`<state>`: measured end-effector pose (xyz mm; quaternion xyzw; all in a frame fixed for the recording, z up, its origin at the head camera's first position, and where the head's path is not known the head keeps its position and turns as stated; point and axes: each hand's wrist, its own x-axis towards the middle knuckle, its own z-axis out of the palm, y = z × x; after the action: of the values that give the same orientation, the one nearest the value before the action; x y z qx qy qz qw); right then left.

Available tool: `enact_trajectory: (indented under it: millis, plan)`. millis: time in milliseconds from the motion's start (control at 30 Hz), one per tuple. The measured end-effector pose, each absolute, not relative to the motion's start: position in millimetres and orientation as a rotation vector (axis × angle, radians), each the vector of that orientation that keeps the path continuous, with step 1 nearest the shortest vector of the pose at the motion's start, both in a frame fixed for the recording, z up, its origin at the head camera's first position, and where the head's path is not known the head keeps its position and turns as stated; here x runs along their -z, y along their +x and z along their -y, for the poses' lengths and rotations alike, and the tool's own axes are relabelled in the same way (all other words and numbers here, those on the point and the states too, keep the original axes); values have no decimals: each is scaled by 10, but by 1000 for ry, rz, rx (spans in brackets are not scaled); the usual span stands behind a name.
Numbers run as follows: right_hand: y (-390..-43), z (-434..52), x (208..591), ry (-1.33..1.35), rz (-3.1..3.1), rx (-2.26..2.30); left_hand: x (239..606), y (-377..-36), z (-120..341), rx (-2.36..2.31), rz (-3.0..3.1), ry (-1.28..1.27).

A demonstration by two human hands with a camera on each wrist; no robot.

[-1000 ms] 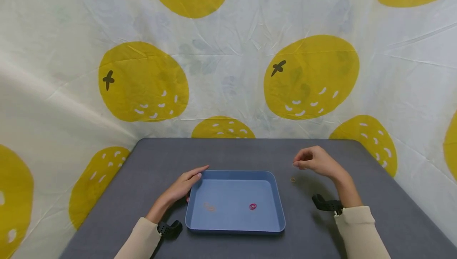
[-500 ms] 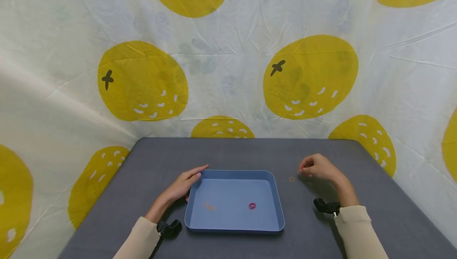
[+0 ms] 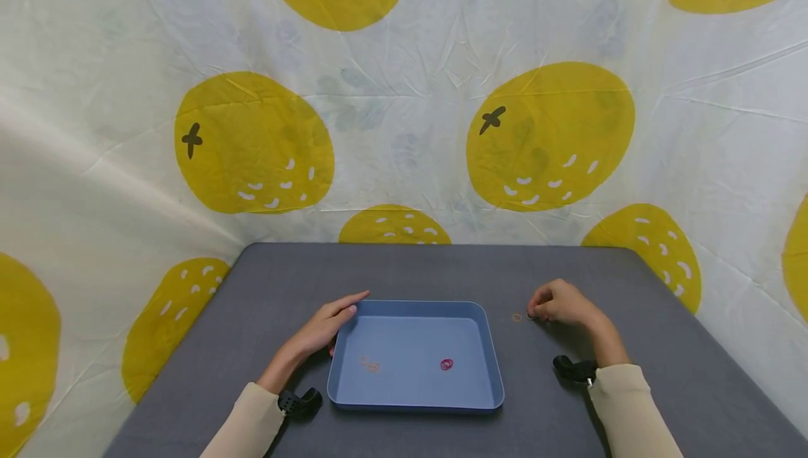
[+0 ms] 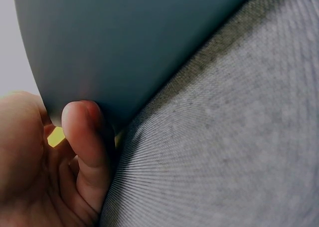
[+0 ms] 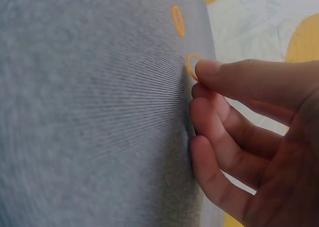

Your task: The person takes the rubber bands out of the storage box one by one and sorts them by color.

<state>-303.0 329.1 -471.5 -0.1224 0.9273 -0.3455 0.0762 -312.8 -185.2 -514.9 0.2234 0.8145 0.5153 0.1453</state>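
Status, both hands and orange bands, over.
Left hand gripping tray, far-left corner. Right hand pinching one orange band at tabletop. Second orange band lying between right hand and tray. No obstruction seen.

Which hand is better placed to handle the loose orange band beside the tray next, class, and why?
Probably the right hand. Its fingers pinch another orange band close to the loose orange band, while the left hand holds the tray at its far left corner.
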Motion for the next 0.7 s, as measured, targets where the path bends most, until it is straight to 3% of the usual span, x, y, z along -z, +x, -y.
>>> enact_trajectory:
  millis: [700]
  plan:
    - [-2989,-3216,4673,-311,-2799,974,5145,-3129,1844,-1500,-2337,626]
